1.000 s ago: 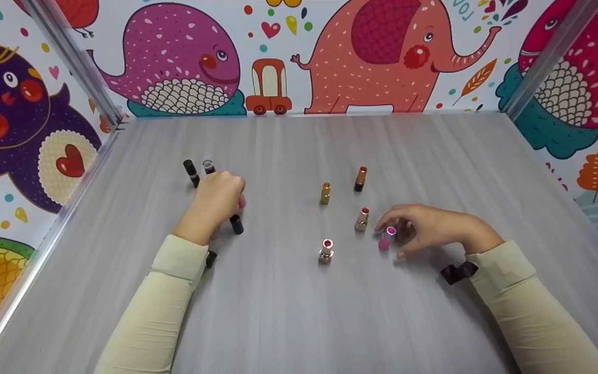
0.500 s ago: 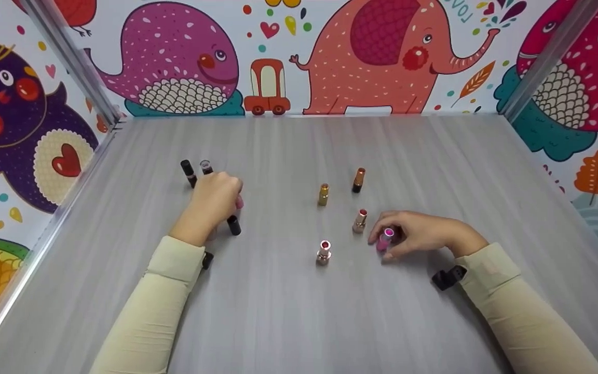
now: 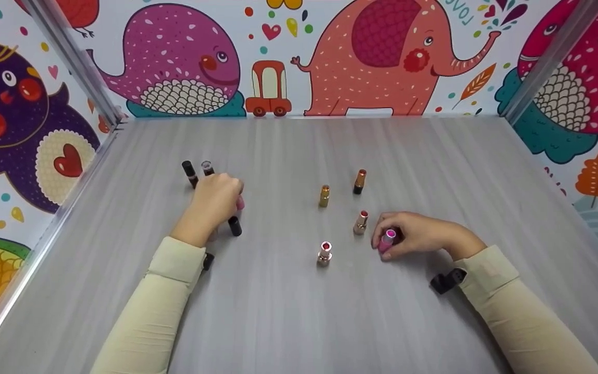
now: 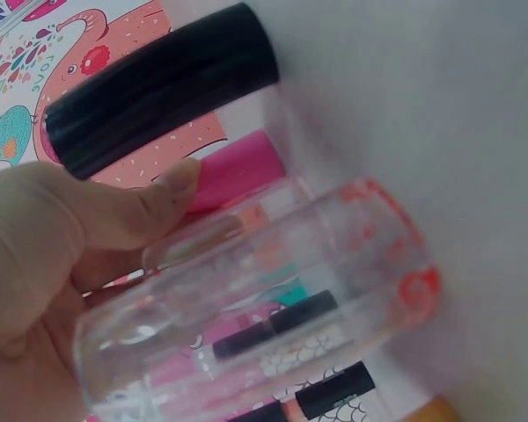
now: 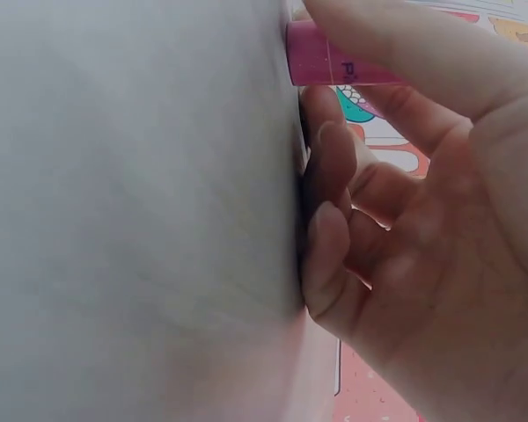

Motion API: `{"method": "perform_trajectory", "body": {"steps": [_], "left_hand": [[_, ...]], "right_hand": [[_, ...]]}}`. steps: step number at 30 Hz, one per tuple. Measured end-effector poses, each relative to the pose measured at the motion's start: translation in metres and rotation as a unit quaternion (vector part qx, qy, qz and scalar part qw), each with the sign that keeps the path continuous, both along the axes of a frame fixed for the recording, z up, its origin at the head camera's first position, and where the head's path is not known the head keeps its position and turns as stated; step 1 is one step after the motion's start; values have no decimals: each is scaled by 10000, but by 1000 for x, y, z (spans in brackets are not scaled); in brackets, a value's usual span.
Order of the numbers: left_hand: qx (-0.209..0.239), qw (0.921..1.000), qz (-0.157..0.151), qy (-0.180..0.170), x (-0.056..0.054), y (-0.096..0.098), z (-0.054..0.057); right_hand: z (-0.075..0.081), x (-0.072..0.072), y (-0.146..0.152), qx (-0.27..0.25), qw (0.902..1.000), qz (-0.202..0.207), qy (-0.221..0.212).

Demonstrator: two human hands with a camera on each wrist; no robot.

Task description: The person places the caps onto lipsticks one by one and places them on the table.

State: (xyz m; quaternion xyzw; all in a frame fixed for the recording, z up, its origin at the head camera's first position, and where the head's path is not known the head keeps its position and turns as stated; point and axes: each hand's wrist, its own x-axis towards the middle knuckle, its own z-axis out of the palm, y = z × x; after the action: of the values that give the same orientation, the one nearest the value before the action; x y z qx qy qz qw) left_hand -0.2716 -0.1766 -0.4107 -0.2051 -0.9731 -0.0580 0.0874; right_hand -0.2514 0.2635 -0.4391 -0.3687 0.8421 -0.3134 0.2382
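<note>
In the head view, my right hand (image 3: 423,235) pinches a pink lipstick (image 3: 389,238), which stands upright on the table with its bright pink tip bare. In the right wrist view, the thumb and index finger lie on either side of its pink base (image 5: 310,54). Over at the left, my left hand (image 3: 211,202) pinches a pink cap (image 4: 242,169) that stands on the table; the head view shows only a bit of it. Beside that hand are a black cap (image 4: 163,88) and a clear cap (image 4: 264,316), seen in the left wrist view.
Between the hands stand a gold lipstick (image 3: 324,196), an orange-and-black lipstick (image 3: 359,182), a rose-gold lipstick (image 3: 361,222) and a silvery red lipstick (image 3: 324,254). A black tube (image 3: 189,173) and a clear-topped tube (image 3: 207,167) stand beyond the left hand. Printed walls (image 3: 185,57) border the table.
My right hand has moved slightly left and its fingers have come together on the pink lipstick. The left hand stays where it was.
</note>
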Motion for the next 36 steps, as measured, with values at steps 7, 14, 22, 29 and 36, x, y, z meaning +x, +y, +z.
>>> {"method": "perform_trajectory", "body": {"steps": [7, 14, 22, 29, 36], "left_hand": [[11, 10000, 1, -7, -1, 0, -1], [34, 10000, -40, 36, -1, -1, -1], [13, 10000, -62, 62, 0, 0, -2], [-5, 10000, 4, 4, 0, 0, -1], [-10, 10000, 50, 46, 0, 1, -2]], "right_hand": [[-1, -3, 6, -133, 9993, 2, -345], [0, -5, 9, -310, 9985, 33, -446], [-2, -6, 10, -290, 9988, 6, -402], [-2, -6, 10, -273, 9986, -4, -454], [-2, -7, 10, -286, 9986, 5, -456]]}}
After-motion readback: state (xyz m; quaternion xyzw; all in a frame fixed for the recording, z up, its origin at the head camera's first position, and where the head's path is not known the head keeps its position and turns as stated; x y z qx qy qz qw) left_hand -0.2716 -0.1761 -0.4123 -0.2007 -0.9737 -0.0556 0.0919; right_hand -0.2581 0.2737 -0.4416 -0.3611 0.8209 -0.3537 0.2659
